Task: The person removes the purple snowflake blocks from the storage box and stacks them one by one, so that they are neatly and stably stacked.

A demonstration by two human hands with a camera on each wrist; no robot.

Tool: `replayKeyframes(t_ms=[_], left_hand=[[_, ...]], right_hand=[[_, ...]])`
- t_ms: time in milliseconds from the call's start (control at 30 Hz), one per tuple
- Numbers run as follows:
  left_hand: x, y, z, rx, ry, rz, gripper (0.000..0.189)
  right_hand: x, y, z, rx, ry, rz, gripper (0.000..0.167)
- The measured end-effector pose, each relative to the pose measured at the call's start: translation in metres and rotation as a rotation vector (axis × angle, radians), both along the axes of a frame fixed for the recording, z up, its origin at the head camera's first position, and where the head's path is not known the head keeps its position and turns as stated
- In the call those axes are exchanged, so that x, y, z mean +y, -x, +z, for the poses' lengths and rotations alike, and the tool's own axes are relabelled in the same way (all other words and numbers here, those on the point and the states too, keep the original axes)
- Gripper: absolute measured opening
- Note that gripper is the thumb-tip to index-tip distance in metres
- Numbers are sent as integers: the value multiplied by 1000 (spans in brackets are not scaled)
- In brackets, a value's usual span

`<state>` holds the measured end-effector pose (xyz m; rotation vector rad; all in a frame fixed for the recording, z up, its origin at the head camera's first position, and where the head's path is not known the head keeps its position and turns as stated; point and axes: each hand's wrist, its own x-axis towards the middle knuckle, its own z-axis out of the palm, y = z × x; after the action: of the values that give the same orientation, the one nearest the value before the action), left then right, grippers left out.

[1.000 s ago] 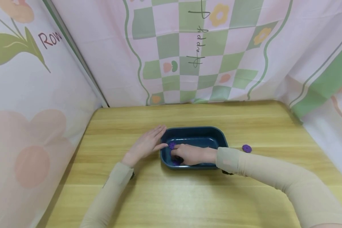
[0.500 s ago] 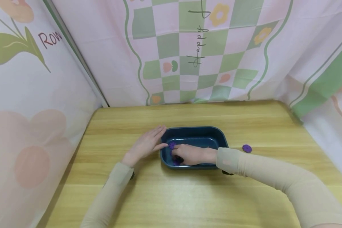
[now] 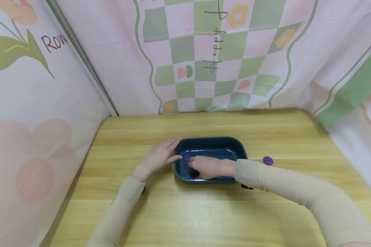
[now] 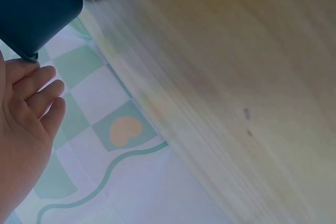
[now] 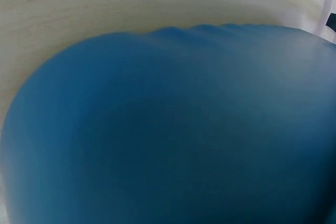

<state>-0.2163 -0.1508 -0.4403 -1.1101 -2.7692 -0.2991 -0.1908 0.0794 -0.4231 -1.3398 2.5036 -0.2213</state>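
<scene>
You work at a wood-grain table [image 3: 204, 212] with patterned cloth [image 3: 123, 68] behind and to both sides, green-checked at the back. Your left hand [image 3: 156, 155], fingers straight, touches the left end of the blue tray [image 3: 211, 143]. Inside, your right hand [image 3: 208, 167] curls beside purple flower-shaped pieces [image 3: 187, 157]; whether it grips one, you cannot tell. A purple disc [image 3: 268, 160] lies right of the tray.

A wood-grain desk [image 3: 204, 212] stands before a green-checked curtain [image 3: 204, 48]. Large-flowered cloth [image 3: 68, 96] hangs at left. Light gleams on the desk.
</scene>
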Motion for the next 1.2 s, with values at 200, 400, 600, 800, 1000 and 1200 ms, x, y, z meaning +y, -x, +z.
replayKeyframes(t_ms=[200, 400, 600, 800, 1000, 1200], left_hand=[[1, 0, 2, 6, -8, -5, 72], [2, 0, 2, 12, -11, -9, 72], [3, 0, 1, 8, 0, -4, 72], [3, 0, 1, 5, -9, -10, 72], [2, -1, 0, 0, -10, -10, 72], [2, -2, 1, -7, -26, 0, 72]], right_hand=[[2, 0, 2, 28, 3, 4, 16], [8, 1, 0, 77, 5, 0, 22], [14, 3, 4, 46, 10, -37, 25], [18, 6, 6, 33, 22, -53, 24], [21, 6, 12, 18, 35, -69, 23], [27, 7, 18, -7, 34, -103, 23]])
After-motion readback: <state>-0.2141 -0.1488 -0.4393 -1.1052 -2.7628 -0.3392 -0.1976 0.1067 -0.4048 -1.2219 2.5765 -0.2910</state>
